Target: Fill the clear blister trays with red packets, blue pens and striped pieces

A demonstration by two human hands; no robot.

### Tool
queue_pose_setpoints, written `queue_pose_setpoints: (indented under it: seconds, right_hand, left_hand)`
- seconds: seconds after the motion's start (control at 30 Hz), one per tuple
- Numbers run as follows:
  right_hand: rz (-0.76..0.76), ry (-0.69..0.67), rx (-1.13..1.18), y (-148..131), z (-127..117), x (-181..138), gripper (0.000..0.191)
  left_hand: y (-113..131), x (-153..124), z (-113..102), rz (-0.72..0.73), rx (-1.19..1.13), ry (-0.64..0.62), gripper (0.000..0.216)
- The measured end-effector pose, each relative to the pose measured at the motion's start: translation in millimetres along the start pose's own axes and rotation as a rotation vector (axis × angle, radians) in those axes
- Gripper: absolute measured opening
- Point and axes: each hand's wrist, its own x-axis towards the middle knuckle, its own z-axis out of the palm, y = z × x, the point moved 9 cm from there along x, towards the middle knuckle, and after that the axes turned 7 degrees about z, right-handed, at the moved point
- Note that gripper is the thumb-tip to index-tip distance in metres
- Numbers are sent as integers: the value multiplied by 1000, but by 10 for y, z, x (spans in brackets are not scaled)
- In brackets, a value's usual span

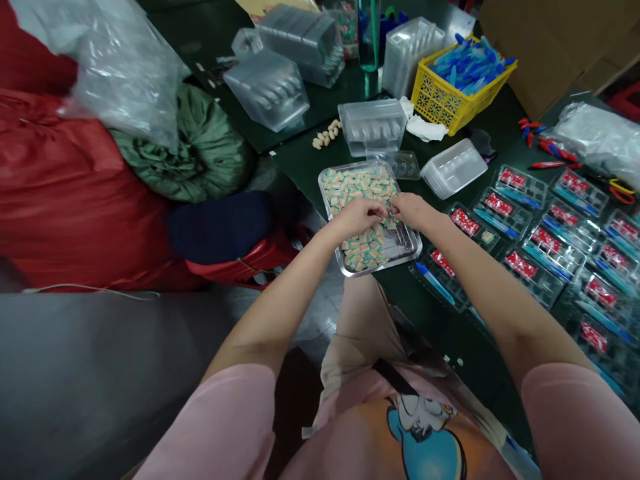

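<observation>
Tipping looks like the main risk: the metal tray, in the middle of the frame, appears to reach with its lower-left corner past the tabletop edge, above the person's leg. Heavy pressure on that corner could tilt it and spill the small teal-and-peach pieces towards the floor. A quick sweep of the fingers might also flick loose pieces over the low rim. The right forearm passes above clear packs at the lower right, so a dropped elbow could nudge them.

The tray's long axis runs nearly up and down the frame, leaning from upper left to lower right; one short end faces the lap. The pieces lie at all angles, sharing no direction.

The left hand has curled fingers, and the right hand has fingertips drawn together over the tray; whether either grasps a piece, I cannot tell.
</observation>
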Motion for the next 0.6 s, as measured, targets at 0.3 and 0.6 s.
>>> queue_pose_setpoints:
  seconds: [0.3, 0.6]
  right_hand:
    - [105, 165, 216, 217, -10, -213, 21]
    - [221, 142, 465, 373, -1, -341, 20]
  left_hand:
    - [-62, 387, 217, 11, 334, -256, 18]
    - [-70, 385, 275, 37, 413, -297, 23]
